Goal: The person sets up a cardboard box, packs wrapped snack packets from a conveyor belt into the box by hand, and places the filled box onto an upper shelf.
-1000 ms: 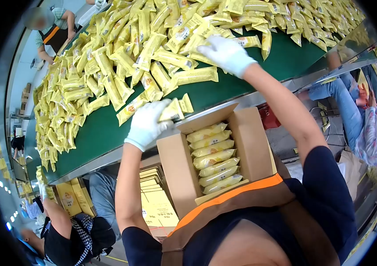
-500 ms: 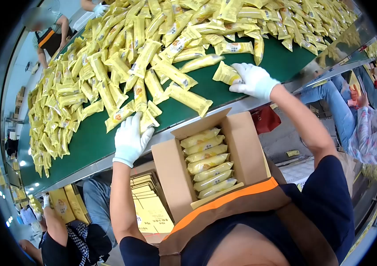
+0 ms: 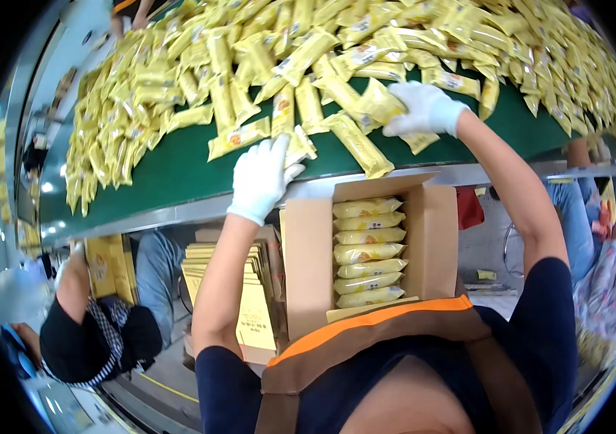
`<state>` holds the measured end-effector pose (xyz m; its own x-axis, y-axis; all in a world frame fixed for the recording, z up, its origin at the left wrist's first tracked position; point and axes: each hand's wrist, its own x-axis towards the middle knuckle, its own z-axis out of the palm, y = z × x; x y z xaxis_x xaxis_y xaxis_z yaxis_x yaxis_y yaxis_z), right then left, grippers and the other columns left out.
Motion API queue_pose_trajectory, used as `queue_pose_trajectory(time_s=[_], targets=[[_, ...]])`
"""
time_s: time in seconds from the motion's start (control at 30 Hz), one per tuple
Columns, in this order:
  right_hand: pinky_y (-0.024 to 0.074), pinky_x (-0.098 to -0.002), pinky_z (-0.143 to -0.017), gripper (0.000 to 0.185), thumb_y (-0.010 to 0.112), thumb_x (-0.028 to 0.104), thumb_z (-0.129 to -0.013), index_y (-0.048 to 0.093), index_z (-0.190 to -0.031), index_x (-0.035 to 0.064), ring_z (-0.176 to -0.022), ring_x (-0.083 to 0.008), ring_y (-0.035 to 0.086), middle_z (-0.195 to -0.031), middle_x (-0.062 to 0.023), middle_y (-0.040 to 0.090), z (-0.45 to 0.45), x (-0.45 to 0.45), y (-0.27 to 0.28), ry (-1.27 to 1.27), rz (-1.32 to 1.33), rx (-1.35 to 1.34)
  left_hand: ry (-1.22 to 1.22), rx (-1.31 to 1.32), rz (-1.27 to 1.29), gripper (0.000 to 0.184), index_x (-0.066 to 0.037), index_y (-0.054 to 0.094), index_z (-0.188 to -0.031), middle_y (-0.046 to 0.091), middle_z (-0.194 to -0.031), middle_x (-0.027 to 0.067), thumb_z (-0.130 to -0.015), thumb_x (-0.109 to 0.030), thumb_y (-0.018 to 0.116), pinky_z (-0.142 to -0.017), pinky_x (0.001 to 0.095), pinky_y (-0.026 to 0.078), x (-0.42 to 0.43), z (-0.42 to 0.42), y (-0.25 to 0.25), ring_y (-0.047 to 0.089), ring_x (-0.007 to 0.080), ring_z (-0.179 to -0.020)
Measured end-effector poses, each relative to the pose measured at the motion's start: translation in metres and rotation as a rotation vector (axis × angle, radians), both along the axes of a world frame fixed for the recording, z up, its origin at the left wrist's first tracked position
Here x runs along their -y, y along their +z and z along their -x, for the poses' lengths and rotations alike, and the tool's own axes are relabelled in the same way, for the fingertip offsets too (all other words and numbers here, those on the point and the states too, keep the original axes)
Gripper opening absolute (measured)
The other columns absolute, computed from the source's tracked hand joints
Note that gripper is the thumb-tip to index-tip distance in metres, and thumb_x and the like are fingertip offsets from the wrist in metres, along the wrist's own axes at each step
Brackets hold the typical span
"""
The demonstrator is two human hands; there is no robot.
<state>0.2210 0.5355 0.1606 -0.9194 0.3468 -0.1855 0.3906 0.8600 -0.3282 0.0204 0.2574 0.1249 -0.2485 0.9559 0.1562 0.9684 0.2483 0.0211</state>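
Note:
My left hand [image 3: 261, 177], in a white glove, reaches the belt's near edge. Its fingers and thumb close around the end of a small yellow-wrapped snack packet [image 3: 301, 146]. Farther right, my gloved right hand [image 3: 424, 110] grips another yellow-wrapped snack packet [image 3: 379, 103], tilted over its neighbours; a further packet [image 3: 421, 142] lies under that hand. Below the belt stands an open cardboard box [image 3: 310, 267], its flaps spread, holding a column of several yellow packets [image 3: 369, 253] laid crosswise.
A large heap of yellow packets [image 3: 250, 54] covers much of the green belt [image 3: 170, 166]. A metal rim [image 3: 214, 207] runs along its near side. Flattened yellow cartons [image 3: 254, 311] stand left of the box. Co-workers sit at left [image 3: 102, 336] and right [image 3: 612, 282].
My right hand has moved left to the packets near the belt's middle, and the packet it holds has tilted up. My left hand stays at the small packet. The camera view has shifted.

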Motion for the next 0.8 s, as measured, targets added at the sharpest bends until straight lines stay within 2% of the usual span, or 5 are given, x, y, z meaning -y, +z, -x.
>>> queue_pose_trajectory(time_s=[0.13,0.27,0.47,0.67,0.8], targets=[[0.0459,-0.043,-0.09,0.064,0.078,0.046,-0.064,0.06,-0.112,0.0068,-0.099,-0.0321,0.061,-0.104,-0.0134,0.062,-0.046,0.022,0.008,0.064,-0.524,-0.218,-0.003,-0.029,0.017,0.064,-0.008,0.053,-0.134,0.06,-0.098,0.0134,-0.084,-0.047,0.067,-0.077,0.0439,0.046,0.004,-0.009,0.004,0.058,0.0312,-0.089],[0.0449,-0.0421,-0.093,0.077,0.077,0.051,-0.064,0.057,-0.123,0.0061,-0.103,-0.0324,0.059,-0.11,-0.0141,0.062,-0.095,0.023,-0.023,-0.093,-0.405,-0.193,-0.118,0.045,-0.058,0.07,-0.008,0.043,-0.146,0.056,-0.122,0.0193,-0.084,-0.029,0.068,-0.091,0.0477,0.044,0.014,0.004,-0.011,0.054,0.0367,-0.107],[0.0494,-0.0406,-0.096,0.089,0.079,0.056,-0.06,0.056,-0.127,0.001,-0.108,-0.0369,0.063,-0.116,-0.0241,0.064,-0.086,-0.009,0.014,-0.209,0.014,0.126,0.037,0.263,0.052,0.074,-0.007,0.051,-0.139,0.055,-0.125,0.0161,-0.076,-0.034,0.078,-0.092,0.0425,0.049,0.018,0.007,-0.006,0.054,0.0358,-0.112],[0.0463,-0.0402,-0.097,0.088,0.075,0.063,-0.064,0.058,-0.126,0.0035,-0.114,-0.0328,0.061,-0.121,-0.0224,0.064,-0.067,-0.1,0.008,-0.303,0.244,0.028,-0.045,0.267,0.001,0.08,-0.009,0.052,-0.135,0.063,-0.103,0.0156,-0.066,-0.035,0.082,-0.077,0.0401,0.051,0.023,0.002,0.011,0.063,0.033,-0.094],[0.0416,-0.0402,-0.102,0.096,0.07,0.066,-0.064,0.053,-0.136,0.0059,-0.123,-0.0356,0.053,-0.132,-0.0239,0.054,-0.051,-0.055,0.037,-0.141,-0.061,0.358,-0.035,0.139,0.017,0.085,-0.01,0.052,-0.137,0.064,-0.116,0.0139,-0.065,-0.046,0.079,-0.104,0.0546,0.034,0.041,0.066,0.036,0.06,0.0329,-0.111]])
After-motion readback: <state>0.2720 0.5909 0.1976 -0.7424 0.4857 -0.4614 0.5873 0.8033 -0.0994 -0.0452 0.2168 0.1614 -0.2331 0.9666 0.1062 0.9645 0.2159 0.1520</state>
